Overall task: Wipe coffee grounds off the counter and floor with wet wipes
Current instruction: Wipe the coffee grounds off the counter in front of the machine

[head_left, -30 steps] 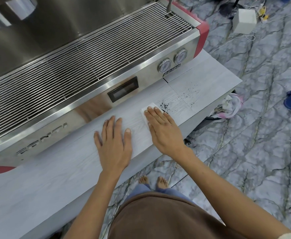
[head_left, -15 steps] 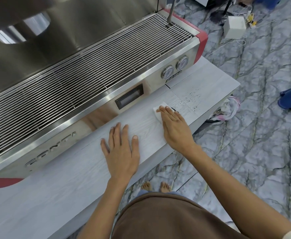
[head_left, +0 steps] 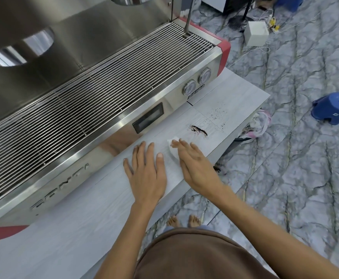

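A white wet wipe (head_left: pixel 172 150) lies on the pale wood-grain counter (head_left: pixel 84 228), pressed down under the fingers of my right hand (head_left: pixel 196 164). Just beyond the fingertips a dark streak of gathered coffee grounds (head_left: pixel 198 130) sits on the counter. Scattered specks of grounds (head_left: pixel 217 114) lie farther right, near the counter's end. My left hand (head_left: pixel 146 170) rests flat on the counter beside the right one, fingers apart, holding nothing.
A large steel espresso machine (head_left: pixel 96 93) with a wire grate fills the back of the counter. On the marble floor are a blue plastic stool (head_left: pixel 333 107), a white box (head_left: pixel 256 36) with cables, and a bag (head_left: pixel 259 123) hanging by the counter's end. My bare feet (head_left: pixel 182 220) stand below.
My right hand has drawn the wipe back toward my left hand, leaving the grounds heaped in a dark streak. My left hand has stayed flat in place.
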Demonstrator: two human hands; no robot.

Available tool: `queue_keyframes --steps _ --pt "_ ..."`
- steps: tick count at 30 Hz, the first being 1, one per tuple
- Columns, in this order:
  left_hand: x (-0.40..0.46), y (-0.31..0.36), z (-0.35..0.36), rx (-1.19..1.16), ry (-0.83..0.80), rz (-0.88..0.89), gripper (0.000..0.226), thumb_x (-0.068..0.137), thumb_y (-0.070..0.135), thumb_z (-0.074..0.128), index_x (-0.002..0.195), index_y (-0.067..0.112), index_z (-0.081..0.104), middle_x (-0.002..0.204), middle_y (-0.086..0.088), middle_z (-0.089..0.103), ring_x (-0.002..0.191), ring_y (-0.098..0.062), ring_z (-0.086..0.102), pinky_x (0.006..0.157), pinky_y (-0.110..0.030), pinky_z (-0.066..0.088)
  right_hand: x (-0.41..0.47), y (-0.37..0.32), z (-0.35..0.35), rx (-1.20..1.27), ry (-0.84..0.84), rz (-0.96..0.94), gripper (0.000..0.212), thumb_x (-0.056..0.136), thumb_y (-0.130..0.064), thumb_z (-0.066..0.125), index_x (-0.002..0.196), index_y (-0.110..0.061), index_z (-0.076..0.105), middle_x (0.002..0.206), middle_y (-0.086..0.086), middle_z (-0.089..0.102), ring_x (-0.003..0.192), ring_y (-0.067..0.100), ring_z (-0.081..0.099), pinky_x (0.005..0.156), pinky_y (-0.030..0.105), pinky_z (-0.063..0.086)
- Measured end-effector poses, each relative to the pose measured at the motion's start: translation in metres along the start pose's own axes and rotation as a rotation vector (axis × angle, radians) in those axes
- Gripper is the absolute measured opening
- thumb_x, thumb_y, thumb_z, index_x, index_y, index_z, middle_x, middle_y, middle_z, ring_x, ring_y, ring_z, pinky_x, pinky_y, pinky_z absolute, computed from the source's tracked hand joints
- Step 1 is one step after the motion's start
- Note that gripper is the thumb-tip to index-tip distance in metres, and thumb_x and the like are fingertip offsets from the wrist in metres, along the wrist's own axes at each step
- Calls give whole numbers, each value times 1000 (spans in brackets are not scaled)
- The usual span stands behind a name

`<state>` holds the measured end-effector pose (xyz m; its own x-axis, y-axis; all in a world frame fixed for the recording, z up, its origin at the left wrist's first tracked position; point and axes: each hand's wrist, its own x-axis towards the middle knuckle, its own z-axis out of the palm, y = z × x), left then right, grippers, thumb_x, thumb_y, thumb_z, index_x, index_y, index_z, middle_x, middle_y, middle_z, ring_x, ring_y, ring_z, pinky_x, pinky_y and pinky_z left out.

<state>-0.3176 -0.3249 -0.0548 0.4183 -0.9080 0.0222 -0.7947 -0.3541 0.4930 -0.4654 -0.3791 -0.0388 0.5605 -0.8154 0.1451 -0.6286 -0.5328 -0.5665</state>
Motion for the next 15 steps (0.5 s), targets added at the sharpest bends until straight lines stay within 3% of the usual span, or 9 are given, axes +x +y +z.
queue_keyframes --steps 7,15 --pt "0 -1 -2 -62 11 3 65 100 54 10 156 26 30 163 6 29 153 -10 15 125 -48 0 -1 -10 16 -80 -91 -17 43 99 -7 37 142 -9 38 152 5 36 144 18 22 120 37 16" --pt "-1 -3 -3 -48 3 14 68 99 55 8 155 25 31 164 5 29 153 -10 16 126 -46 -1 12 -7 11 -148 -87 -9 45 99 -7 38 144 -6 35 154 7 30 145 20 21 120 37 14"
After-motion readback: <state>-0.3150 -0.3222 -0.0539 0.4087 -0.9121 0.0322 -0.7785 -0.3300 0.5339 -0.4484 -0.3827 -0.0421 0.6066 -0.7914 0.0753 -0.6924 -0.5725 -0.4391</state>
